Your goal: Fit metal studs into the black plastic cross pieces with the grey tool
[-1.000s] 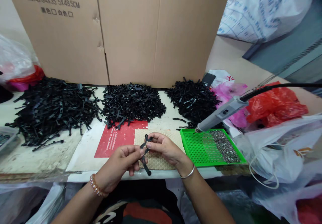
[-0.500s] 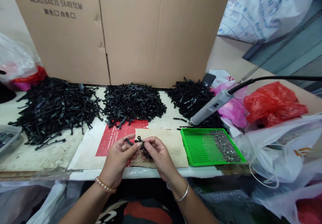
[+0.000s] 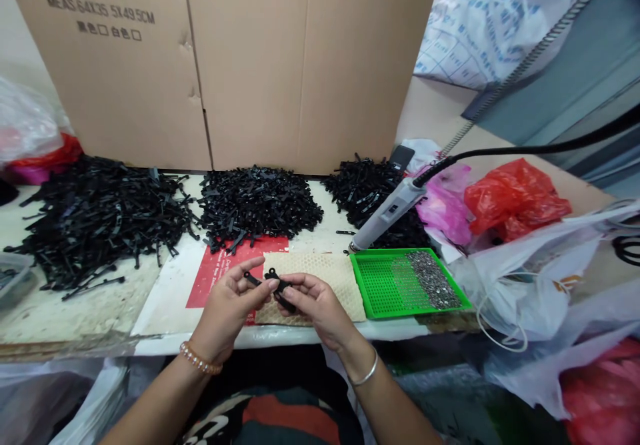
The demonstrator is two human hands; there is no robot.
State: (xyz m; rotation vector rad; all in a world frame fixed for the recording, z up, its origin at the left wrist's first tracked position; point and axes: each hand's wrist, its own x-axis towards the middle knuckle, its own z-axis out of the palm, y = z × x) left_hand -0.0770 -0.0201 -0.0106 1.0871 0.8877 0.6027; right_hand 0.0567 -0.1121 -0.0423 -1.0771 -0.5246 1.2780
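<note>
My left hand (image 3: 234,305), with a beaded bracelet at the wrist, pinches a black part (image 3: 253,279) between thumb and fingers. Close against it, my right hand (image 3: 315,305) grips more black pieces (image 3: 285,298); how many is hard to tell. Both hands are above a tan textured pad (image 3: 340,290) and a red printed sheet (image 3: 200,283). Right of the pad lies a green tray (image 3: 373,311) with small metal pieces (image 3: 434,278) gathered at its right side. A grey electric screwdriver (image 3: 387,217) hangs slanted, its tip near the tray's back left corner.
Black parts lie in three piles, at left (image 3: 100,218), middle (image 3: 260,205) and right (image 3: 365,191). A tall cardboard box (image 3: 250,65) stands behind. Red (image 3: 517,198) and pink bags (image 3: 445,205) are at right, a clear tub (image 3: 15,275) at far left.
The whole view has shifted, so most items appear a little further left. The screwdriver has swung slightly left. The pieces in my right hand have turned, and both hands still hold black parts.
</note>
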